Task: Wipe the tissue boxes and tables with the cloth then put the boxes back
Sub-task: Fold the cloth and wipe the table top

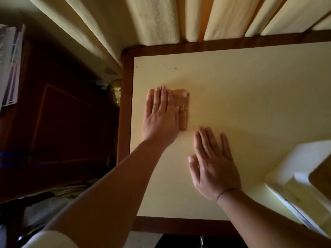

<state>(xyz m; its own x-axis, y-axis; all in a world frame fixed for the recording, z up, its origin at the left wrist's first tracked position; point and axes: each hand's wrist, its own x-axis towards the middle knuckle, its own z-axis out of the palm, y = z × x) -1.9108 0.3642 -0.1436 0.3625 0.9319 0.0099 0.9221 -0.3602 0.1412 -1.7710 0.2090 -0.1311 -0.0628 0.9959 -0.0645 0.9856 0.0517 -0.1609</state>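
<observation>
A folded orange-brown cloth (184,111) lies on the cream table top (250,90) near its left edge. My left hand (162,115) presses flat on the cloth with straight fingers, covering most of it. My right hand (213,163) rests flat on the bare table just to the right and nearer to me, fingers spread, holding nothing. A pale tissue box (295,185) stands at the table's right front corner, partly cut off by the frame edge.
The table has a dark wooden rim (127,104). Yellow curtains (161,20) hang along its far edge. To the left stand a dark wooden cabinet (68,122) and a brass-coloured object (115,92). Small specks mark the far left of the table.
</observation>
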